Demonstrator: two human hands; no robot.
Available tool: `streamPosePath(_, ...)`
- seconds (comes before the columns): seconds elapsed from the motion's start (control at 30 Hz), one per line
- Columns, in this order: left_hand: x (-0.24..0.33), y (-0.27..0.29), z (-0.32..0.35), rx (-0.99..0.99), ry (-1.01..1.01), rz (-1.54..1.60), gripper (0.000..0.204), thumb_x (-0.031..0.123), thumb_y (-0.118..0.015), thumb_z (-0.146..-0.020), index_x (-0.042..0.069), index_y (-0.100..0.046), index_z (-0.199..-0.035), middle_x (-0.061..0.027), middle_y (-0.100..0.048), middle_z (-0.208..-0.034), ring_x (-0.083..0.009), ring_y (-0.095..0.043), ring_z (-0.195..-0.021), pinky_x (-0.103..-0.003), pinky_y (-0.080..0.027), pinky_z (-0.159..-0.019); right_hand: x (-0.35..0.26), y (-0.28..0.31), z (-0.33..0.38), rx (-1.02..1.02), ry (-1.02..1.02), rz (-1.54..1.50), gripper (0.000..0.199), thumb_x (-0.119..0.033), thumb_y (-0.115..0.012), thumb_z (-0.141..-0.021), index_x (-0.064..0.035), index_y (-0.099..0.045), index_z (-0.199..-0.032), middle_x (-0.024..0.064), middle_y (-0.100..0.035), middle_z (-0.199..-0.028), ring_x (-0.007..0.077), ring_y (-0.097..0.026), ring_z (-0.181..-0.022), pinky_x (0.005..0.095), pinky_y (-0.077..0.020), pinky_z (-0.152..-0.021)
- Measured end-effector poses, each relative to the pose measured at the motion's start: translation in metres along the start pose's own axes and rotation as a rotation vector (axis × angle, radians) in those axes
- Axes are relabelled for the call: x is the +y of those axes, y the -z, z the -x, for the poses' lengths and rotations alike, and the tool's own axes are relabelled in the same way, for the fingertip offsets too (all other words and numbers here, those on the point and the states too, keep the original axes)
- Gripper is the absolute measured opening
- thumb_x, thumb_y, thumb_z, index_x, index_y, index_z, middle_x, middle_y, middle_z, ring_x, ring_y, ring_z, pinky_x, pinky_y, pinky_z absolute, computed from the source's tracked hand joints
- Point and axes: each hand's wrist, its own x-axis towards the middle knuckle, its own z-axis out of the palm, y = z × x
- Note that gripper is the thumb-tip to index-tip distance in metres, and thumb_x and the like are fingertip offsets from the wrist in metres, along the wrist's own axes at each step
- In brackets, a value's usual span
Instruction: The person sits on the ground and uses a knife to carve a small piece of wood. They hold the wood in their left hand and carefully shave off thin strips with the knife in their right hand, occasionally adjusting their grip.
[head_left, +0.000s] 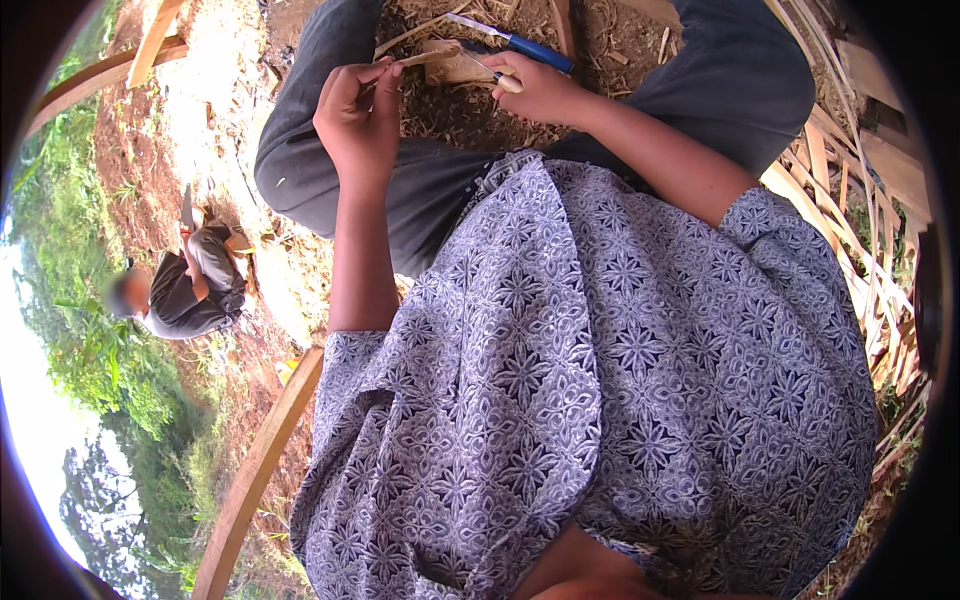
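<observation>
My left hand (pixel 358 112) pinches a thin, pale wood strip (pixel 428 57) between thumb and fingers. The strip points right, toward my other hand. My right hand (pixel 545 92) is closed around a small tool with a short pale handle (pixel 510 84) and a narrow metal shaft (pixel 482 66). The shaft angles up and left near the strip's far end; whether they touch I cannot tell. Beneath them lies a wood block (pixel 455 70) between my legs. Just beyond my right hand rests a chisel (pixel 540 52) with a blue handle and a long flat blade.
Shavings (pixel 450 118) litter the ground between my bent legs. At right lies a heap of wood strips (pixel 850 215). A wooden post (pixel 262 470) slants at lower left. Farther left another person (pixel 195 275) crouches on the bare soil, near a long blade (pixel 187 208).
</observation>
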Motion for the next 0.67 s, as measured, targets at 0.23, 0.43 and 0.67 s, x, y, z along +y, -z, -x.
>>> streamPosePath(0.23,-0.016,-0.012,-0.013,0.010,-0.016,-0.027,0.011,0.005,-0.076,-0.096,-0.004,-0.072,-0.100,-0.0106,-0.076,-0.097,-0.0120,-0.072,-0.086,-0.026,-0.058,-0.079,-0.034,0.010,-0.003,0.007,-0.069,0.035,0.046,-0.024,-0.061,-0.101,-0.0098,-0.053,-0.144,0.0103,-0.073,-0.089,0.0195,-0.072,-0.070,0.0364,-0.0563,-0.066)
streamPosePath(0.43,-0.014,-0.024,-0.029,0.026,-0.111,-0.033,0.013,0.007,-0.079,-0.094,-0.003,-0.072,-0.099,-0.0104,-0.077,-0.097,-0.0123,-0.073,-0.085,-0.026,-0.058,-0.078,-0.070,0.010,-0.002,0.190,0.251,0.090,0.035,-0.030,-0.059,-0.105,-0.0109,-0.057,-0.135,0.0077,-0.072,-0.081,0.0165,-0.070,-0.069,0.0353,-0.0538,-0.063)
streamPosePath(0.67,0.001,-0.034,-0.028,0.055,-0.131,-0.139,0.017,0.014,-0.083,-0.091,0.001,-0.074,-0.097,-0.0106,-0.077,-0.098,-0.0204,-0.075,-0.085,-0.030,-0.059,-0.080,0.077,-0.009,-0.038,0.168,0.150,0.254,0.044,-0.034,-0.066,-0.101,-0.0151,-0.051,-0.138,0.0164,-0.074,-0.120,0.0289,-0.074,-0.108,0.0398,-0.0548,-0.097)
